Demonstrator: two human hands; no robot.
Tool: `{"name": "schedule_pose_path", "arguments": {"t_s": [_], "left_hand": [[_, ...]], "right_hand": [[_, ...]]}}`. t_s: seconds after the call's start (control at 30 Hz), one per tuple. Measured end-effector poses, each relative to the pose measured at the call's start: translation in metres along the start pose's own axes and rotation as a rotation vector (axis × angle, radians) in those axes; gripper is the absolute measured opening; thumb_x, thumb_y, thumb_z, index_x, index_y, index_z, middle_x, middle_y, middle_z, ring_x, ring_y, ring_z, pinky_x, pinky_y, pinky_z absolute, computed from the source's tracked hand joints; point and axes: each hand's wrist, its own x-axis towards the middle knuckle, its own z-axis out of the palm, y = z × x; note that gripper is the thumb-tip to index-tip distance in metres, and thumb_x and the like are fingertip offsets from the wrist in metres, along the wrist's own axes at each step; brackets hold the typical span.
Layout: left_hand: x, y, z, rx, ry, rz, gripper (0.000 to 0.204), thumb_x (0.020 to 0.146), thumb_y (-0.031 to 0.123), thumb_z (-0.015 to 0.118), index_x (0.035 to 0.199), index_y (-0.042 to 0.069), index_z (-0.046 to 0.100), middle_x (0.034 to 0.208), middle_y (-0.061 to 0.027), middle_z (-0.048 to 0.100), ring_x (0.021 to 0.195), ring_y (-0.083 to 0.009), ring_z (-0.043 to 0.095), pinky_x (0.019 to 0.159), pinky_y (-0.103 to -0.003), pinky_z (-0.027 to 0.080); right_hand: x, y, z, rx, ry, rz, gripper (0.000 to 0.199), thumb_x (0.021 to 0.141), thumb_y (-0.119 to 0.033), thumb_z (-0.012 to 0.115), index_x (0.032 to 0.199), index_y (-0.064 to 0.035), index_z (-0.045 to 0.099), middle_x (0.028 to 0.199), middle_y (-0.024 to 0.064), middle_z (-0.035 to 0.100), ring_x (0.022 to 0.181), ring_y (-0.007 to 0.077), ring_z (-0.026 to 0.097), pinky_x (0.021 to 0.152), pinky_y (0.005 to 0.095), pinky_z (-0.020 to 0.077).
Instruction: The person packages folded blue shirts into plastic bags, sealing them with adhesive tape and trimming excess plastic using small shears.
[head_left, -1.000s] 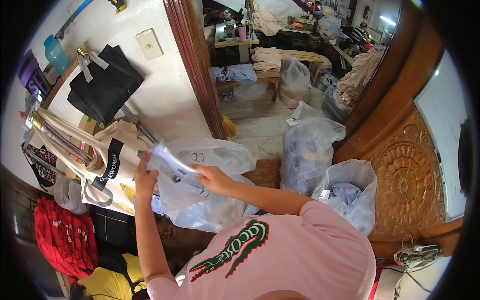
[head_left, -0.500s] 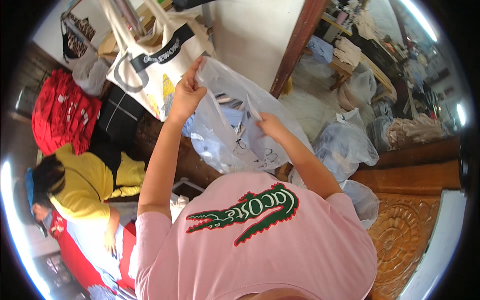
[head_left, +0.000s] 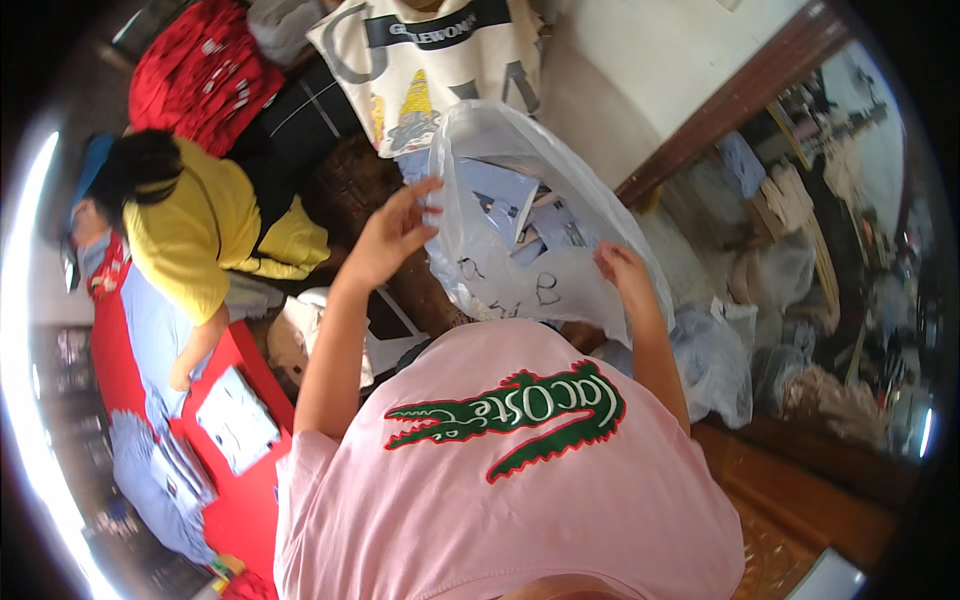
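A large clear plastic bag (head_left: 560,145) stands with its mouth wide apart in front of me. Inside lie several folded light-blue garments (head_left: 495,190), some with dark-striped parts. Dark handwritten marks show on the bag's near side. My left hand (head_left: 395,238) is by the bag's left edge, fingers spread and holding nothing. At the right part of the mouth, my right hand (head_left: 622,264) has its fingers curled on the thin plastic; the fingertips are slightly blurred.
A cream tote bag (head_left: 510,70) hangs behind the plastic bag. Left, a person in yellow (head_left: 200,215) works at a red-covered table (head_left: 235,500) with folded garments. Red clothes (head_left: 195,75) are piled beyond. More filled plastic bags (head_left: 715,365) stand right, by a mirror-like panel.
My left hand has let go of the bag's rim and come down to its left. The bag's mouth has spread wider, showing more of the garments. The view has shifted.
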Motion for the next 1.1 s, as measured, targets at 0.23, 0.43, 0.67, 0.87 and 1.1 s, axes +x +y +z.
{"name": "schedule_pose_path", "arguments": {"t_s": [0.23, 0.43, 0.67, 0.87, 1.1], "left_hand": [[-0.196, -0.118, 0.125, -0.318, 0.688, -0.546, 0.041, 0.098, 0.012, 0.068, 0.138, 0.005, 0.066, 0.130, -0.0027, 0.072, 0.110, -0.0134, 0.067, 0.092, -0.029, 0.050], [-0.302, -0.171, 0.263, -0.484, 0.926, -0.738, 0.036, 0.097, 0.003, 0.066, 0.133, 0.000, 0.067, 0.123, -0.0049, 0.073, 0.105, -0.0144, 0.068, 0.092, -0.030, 0.053], [-0.376, -0.116, 0.348, -0.182, 1.140, -0.714, 0.031, 0.097, 0.005, 0.065, 0.126, -0.002, 0.071, 0.119, -0.0136, 0.077, 0.111, -0.0222, 0.072, 0.101, -0.035, 0.056], [-0.468, -0.166, 0.452, -0.303, 1.597, -0.790, 0.036, 0.097, 0.008, 0.068, 0.131, -0.001, 0.071, 0.128, -0.0156, 0.077, 0.119, -0.0243, 0.073, 0.105, -0.036, 0.055], [-0.529, -0.156, 0.394, -0.316, 1.533, -0.699, 0.036, 0.098, 0.013, 0.068, 0.131, -0.001, 0.071, 0.127, -0.0189, 0.076, 0.119, -0.0282, 0.073, 0.105, -0.038, 0.056]], "right_hand": [[-0.120, -0.180, 0.056, 0.192, -0.823, -0.337, 0.089, 0.107, -0.067, 0.048, 0.160, 0.0038, 0.045, 0.154, 0.0249, 0.059, 0.144, 0.0326, 0.057, 0.120, 0.0453, 0.0404], [-0.243, -0.258, 0.155, 0.532, -2.130, -0.410, 0.102, 0.104, -0.075, 0.045, 0.161, 0.0085, 0.034, 0.157, 0.0322, 0.049, 0.146, 0.0410, 0.051, 0.118, 0.0494, 0.0396], [-0.328, -0.251, 0.180, 0.587, -2.559, -0.478, 0.099, 0.102, -0.077, 0.047, 0.150, 0.0094, 0.045, 0.145, 0.0349, 0.056, 0.133, 0.0418, 0.059, 0.107, 0.0486, 0.0474], [-0.402, -0.213, 0.225, 0.634, -2.824, -0.455, 0.098, 0.101, -0.078, 0.048, 0.141, 0.0101, 0.055, 0.135, 0.0372, 0.063, 0.122, 0.0425, 0.067, 0.098, 0.0480, 0.0540], [-0.471, -0.193, 0.309, 0.755, -2.867, -0.558, 0.098, 0.099, -0.080, 0.049, 0.131, 0.0110, 0.066, 0.123, 0.0400, 0.070, 0.110, 0.0433, 0.075, 0.087, 0.0472, 0.0617]]}}
